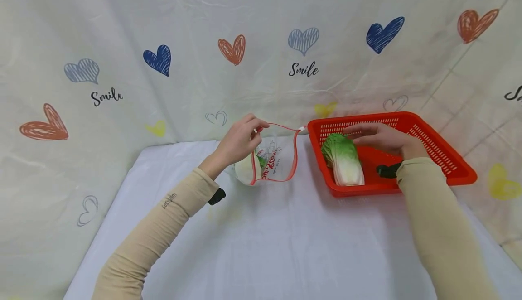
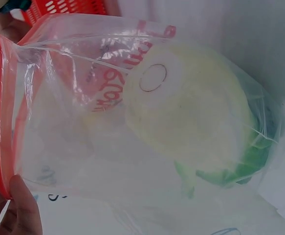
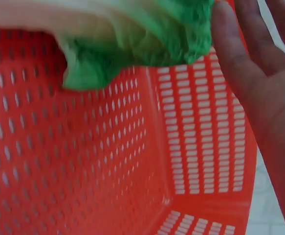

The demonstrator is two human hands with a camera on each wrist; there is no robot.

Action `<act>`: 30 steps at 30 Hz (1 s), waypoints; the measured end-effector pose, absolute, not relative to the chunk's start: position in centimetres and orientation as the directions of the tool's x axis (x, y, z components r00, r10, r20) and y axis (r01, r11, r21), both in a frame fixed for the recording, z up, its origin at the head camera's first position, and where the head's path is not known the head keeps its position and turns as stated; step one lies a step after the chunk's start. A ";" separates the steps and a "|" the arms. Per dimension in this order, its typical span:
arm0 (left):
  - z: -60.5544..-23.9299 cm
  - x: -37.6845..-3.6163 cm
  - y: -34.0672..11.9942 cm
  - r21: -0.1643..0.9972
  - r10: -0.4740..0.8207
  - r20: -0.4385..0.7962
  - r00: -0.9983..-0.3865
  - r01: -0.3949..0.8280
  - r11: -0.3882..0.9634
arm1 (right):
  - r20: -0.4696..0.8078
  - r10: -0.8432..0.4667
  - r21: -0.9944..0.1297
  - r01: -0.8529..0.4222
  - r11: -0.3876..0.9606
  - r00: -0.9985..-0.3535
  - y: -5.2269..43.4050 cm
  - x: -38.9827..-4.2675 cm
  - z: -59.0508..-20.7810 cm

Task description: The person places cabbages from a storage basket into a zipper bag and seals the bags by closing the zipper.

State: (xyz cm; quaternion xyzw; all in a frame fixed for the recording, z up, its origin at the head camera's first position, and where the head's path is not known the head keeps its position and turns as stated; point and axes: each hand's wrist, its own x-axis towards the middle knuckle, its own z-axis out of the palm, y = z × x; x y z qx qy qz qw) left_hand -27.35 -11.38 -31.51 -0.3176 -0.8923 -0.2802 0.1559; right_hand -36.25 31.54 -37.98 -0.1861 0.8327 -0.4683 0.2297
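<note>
My left hand (image 1: 240, 139) pinches the red zip rim of a clear plastic bag (image 1: 274, 159) and holds it up off the table. A pale cabbage with green leaves (image 2: 196, 122) lies inside the bag. In the left wrist view my fingertips (image 2: 20, 205) grip the bag's red strip (image 2: 0, 117). A second napa cabbage (image 1: 343, 158) lies in the red perforated basket (image 1: 444, 155). My right hand (image 1: 377, 137) hovers over it with straight fingers. The right wrist view shows the fingers (image 3: 240, 68) beside the green leaves (image 3: 132, 44), holding nothing.
The basket stands at the right on a white cloth-covered table (image 1: 277, 245). A cloth backdrop (image 1: 204, 28) printed with hearts and the word Smile hangs close behind. The basket's floor (image 3: 83, 161) beyond the cabbage is bare.
</note>
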 end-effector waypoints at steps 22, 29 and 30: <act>-31.5 -27.4 -11.4 0.398 0.484 0.449 -0.751 0.653 0.644 | -0.446 -0.708 -0.681 -0.306 0.666 -0.547 30.6 -36.6 -38.5; -31.5 -27.3 -11.4 0.394 0.488 0.455 -0.745 0.659 0.640 | -0.455 -0.723 -0.692 -0.305 0.655 -0.520 31.0 -36.5 -38.5; -31.5 -27.4 -11.5 0.392 0.490 0.455 -0.744 0.661 0.640 | -0.461 -0.717 -0.688 -0.300 0.661 -0.523 31.1 -36.4 -38.5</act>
